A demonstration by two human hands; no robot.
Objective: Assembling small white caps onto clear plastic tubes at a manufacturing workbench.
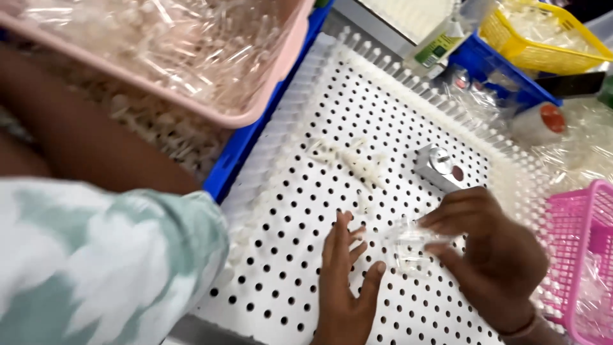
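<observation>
- Clear plastic pieces [408,246], small and see-through, sit bunched between the two hands near the lower middle of the white perforated board [306,211]; their exact shape is too blurred to tell.
- Right hand [495,252] curls around the bunch from the right, fingers bent and pinching the clear pieces at their upper and lower edges.
- Left hand [345,281] lies flat and open on the board, fingers spread and pointing up toward the pieces, holding nothing; its fingertips are just beside the bunch.
- White board fills the middle of the view, tilted in the picture, covered with rows of dark round holes; short white pegs line its upper and left edges.
- A loose scatter of more small clear parts [348,160] lies on the board above the hands.
- A small metal block [440,167] with a red dot rests on the board, just above the right hand.
- Pink tub [255,105] lined with clear film and full of clear parts stands at upper left, over a blue tray [239,156].
- Yellow basket [543,38] and another blue bin [485,64] stand at upper right; a pink mesh basket [584,255] is at the right edge.
- A pale green and white patterned sleeve [102,262] covers the lower left.
</observation>
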